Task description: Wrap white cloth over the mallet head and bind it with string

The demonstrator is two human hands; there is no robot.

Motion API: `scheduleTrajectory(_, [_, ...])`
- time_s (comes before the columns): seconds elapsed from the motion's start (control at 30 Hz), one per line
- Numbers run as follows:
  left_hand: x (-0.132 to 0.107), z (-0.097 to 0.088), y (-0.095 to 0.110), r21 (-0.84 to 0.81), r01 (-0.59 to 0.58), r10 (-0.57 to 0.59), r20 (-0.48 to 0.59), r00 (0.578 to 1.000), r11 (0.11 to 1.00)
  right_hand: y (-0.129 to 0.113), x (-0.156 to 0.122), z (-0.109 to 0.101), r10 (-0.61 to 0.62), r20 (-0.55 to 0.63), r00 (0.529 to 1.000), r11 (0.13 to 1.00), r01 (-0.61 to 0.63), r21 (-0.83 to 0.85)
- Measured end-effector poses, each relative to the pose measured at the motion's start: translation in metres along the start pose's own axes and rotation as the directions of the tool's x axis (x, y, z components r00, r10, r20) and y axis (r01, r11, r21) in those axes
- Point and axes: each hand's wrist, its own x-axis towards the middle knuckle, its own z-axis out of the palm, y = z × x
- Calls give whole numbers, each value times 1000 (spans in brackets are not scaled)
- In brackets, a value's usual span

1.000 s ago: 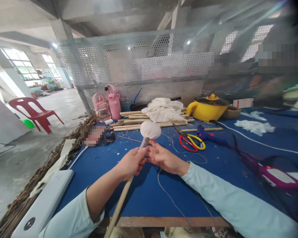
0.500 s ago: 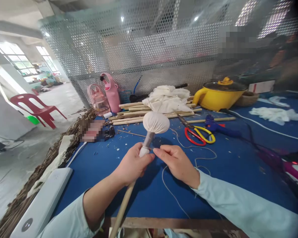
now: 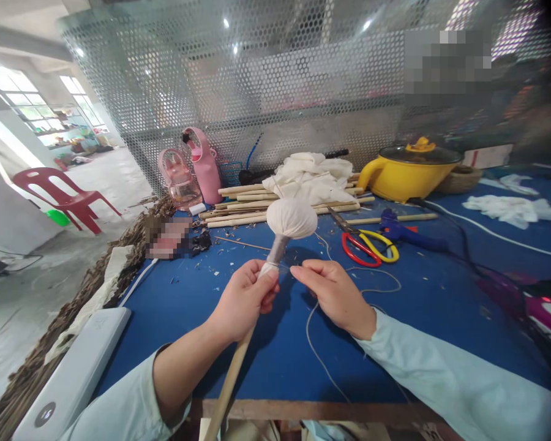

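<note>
My left hand [image 3: 248, 297] is wrapped round a wooden stick [image 3: 233, 373] just below its cloth-covered head [image 3: 292, 218]. That head is a round, off-white bundle with gathered pleats. Grey cord winding [image 3: 279, 250] covers the neck beneath it, and white cloth shows between the winding and my thumb. To the right, my right hand [image 3: 337, 297] pinches a thin grey cord [image 3: 319, 361] between thumb and forefinger. A short stretch of it runs taut to the neck, while the rest trails loosely over the blue tabletop [image 3: 275, 367].
Red-and-yellow-handled scissors [image 3: 370, 248] lie beyond my right hand, near a blue glue gun [image 3: 411, 236]. Several wooden sticks [image 3: 239, 214] and white cloth [image 3: 310, 174] are piled behind. A yellow pot [image 3: 408, 174] stands back right, a pink bottle [image 3: 206, 171] back left, a white power bank-like device [image 3: 73, 373] front left.
My right hand has moved slightly away from the neck, drawing the cord out to the right. My left hand has shifted its fingers and still grips the stick. The view has tilted a little.
</note>
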Motion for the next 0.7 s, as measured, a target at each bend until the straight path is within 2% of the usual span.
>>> scheduleTrajectory(0.07, [-1, 0, 1, 30, -11, 10, 36, 999, 1000, 1, 2, -1, 27, 10, 1000, 999, -27, 31])
scheduleTrajectory(0.13, [-3, 0, 4, 48, 41, -44, 61, 997, 998, 2, 3, -2, 32, 16, 999, 998, -33, 44])
scheduleTrajectory(0.27, [-6, -1, 9, -108, 205, -195, 96, 976, 973, 2, 4, -2, 47, 86, 995, 995, -54, 82])
scheduleTrajectory(0.37, [-8, -3, 12, -215, 237, -209, 147, 967, 947, 1, 5, -1, 70, 160, 985, 982, -96, 162])
scheduleTrajectory(0.47, [-10, -5, 13, -266, 296, -221, 275, 936, 918, 0, 6, -3, 37, 227, 973, 976, -83, 200])
scheduleTrajectory(0.53, [-11, -8, 13, -284, 364, -241, 388, 890, 887, 0, 6, -5, -5, 248, 969, 970, -56, 238])
scheduleTrajectory(0.63, [-9, -10, 10, -292, 527, -304, 560, 771, 798, 4, 7, -6, -31, 269, 963, 941, -62, 332])
scheduleTrajectory(0.7, [-6, -11, 4, -267, 613, -343, 634, 693, 744, 9, 8, -6, -36, 296, 955, 915, -87, 393])
